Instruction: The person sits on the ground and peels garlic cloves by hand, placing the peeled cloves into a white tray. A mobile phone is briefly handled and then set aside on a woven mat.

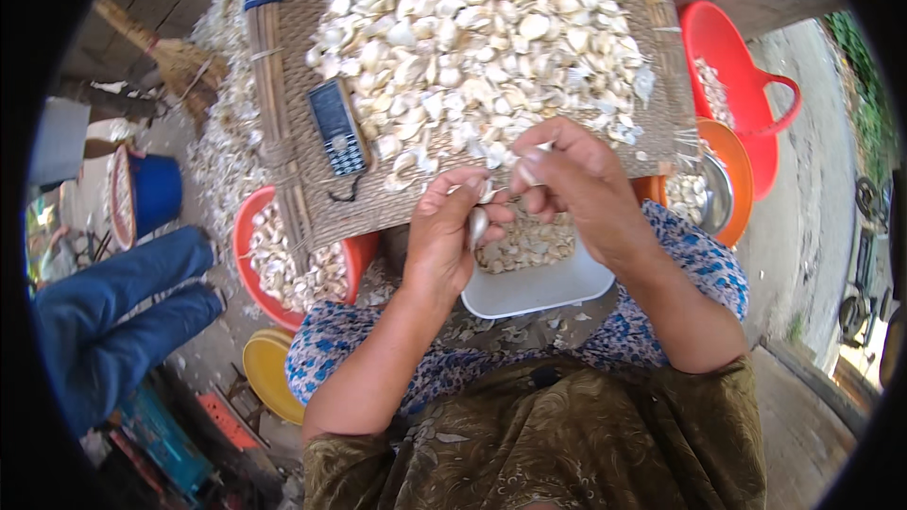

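My left hand [441, 235] holds a whitish garlic clove [478, 227] in its curled fingers, with more pale pieces by the thumb tip. Facing it, my right hand [592, 188] pinches another garlic clove [528, 171] between thumb and fingertips. Both hands are a short way apart, above the near edge of a woven-rope cot [397, 209]. A big heap of garlic cloves [489, 42] covers most of the weave. Below my hands, between my knees, stands a white plastic tub [538, 297] with garlic cloves in its far part, partly hidden by my hands.
A keypad phone [339, 126] lies on the cot's left. Red basins [244, 255] with cloves stand left and right, near an orange basin [740, 184]. Garlic skins [223, 127] pile beside a straw broom [181, 64]. Another person's jeans-clad legs [127, 297] extend from the left, near a blue bucket [157, 188].
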Demonstrator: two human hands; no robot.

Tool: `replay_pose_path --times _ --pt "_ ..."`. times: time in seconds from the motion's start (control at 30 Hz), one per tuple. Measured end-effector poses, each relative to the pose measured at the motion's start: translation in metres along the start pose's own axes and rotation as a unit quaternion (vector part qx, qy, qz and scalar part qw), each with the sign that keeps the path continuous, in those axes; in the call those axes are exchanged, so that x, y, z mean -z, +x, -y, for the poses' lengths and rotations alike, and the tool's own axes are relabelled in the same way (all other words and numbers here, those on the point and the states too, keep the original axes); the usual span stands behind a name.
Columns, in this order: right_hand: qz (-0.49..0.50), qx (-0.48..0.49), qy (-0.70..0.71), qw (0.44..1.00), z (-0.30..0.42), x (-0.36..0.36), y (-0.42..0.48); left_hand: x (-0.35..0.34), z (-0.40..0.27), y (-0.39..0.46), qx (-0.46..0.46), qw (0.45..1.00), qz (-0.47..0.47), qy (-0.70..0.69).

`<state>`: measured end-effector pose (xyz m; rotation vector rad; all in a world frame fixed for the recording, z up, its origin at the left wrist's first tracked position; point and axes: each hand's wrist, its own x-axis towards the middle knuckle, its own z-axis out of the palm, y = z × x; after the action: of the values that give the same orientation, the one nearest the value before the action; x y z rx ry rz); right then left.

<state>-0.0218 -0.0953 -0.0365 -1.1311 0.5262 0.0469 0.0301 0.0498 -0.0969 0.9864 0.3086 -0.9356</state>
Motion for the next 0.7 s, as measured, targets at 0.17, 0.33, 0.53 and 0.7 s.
replay_pose_path --times 0.17,0.33,0.53,0.7 --pt "-0.006 0.012 -0.117 0.993 -0.004 -0.001 -0.007 -0.001 -0.007 -0.010 0.013 1.000 0.005 -0.005" --pt "0.021 0.086 -0.200 0.976 -0.021 -0.007 -0.013 -0.003 -0.004 -0.016 0.010 1.000 0.010 0.001" --pt "0.055 0.081 -0.426 0.900 -0.009 -0.011 -0.021 -0.001 -0.003 -0.014 -0.008 0.998 0.030 -0.048" --pt "0.027 0.208 -0.514 0.832 -0.031 -0.010 -0.016 0.003 0.000 -0.012 -0.021 0.995 0.056 -0.082"
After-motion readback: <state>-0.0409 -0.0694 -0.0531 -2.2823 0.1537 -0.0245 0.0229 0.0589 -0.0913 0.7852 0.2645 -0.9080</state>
